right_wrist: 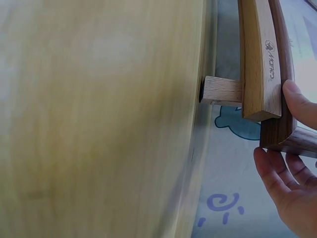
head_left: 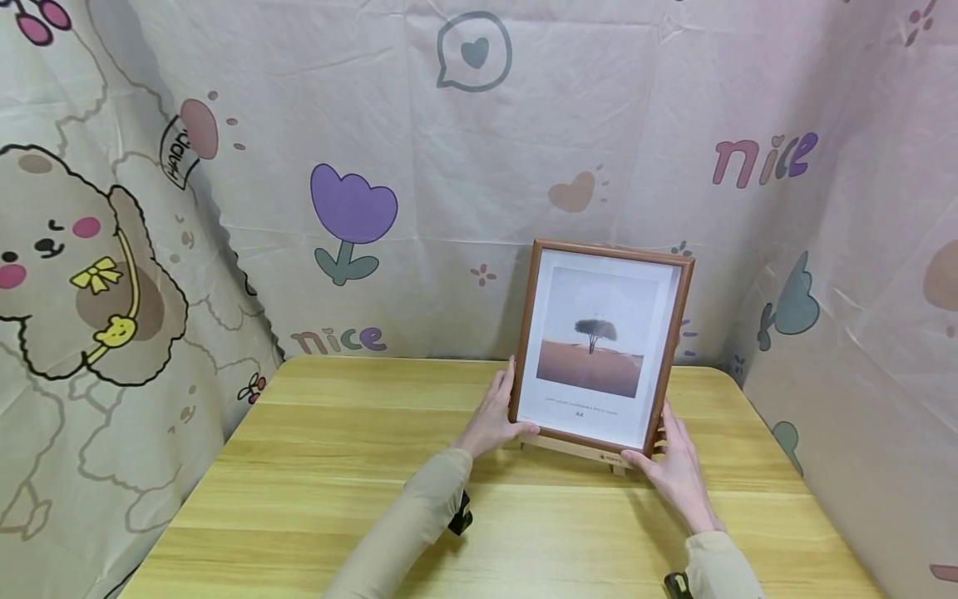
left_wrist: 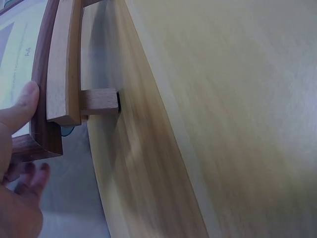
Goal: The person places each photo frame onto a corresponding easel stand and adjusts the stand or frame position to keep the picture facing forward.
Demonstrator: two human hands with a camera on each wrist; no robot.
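A brown-framed picture frame [head_left: 591, 349] with a print of a lone tree stands upright, leaning back a little. Its bottom edge is at the ledge of a small wooden easel [head_left: 572, 450], and most of the easel is hidden behind it. My left hand [head_left: 496, 418] holds the lower left corner, thumb on the front and fingers at the side. At the lower right corner, my right hand [head_left: 677, 467] grips likewise, its thumb [right_wrist: 298, 101] over the front edge. In the left wrist view, a short easel foot [left_wrist: 99, 101] meets the table.
The wooden table [head_left: 337, 466] has light yellow grain and a rounded back edge. Behind it and at both sides hangs a printed cloth [head_left: 464, 158] with flowers, hearts and lettering; its back panel is close behind the picture frame.
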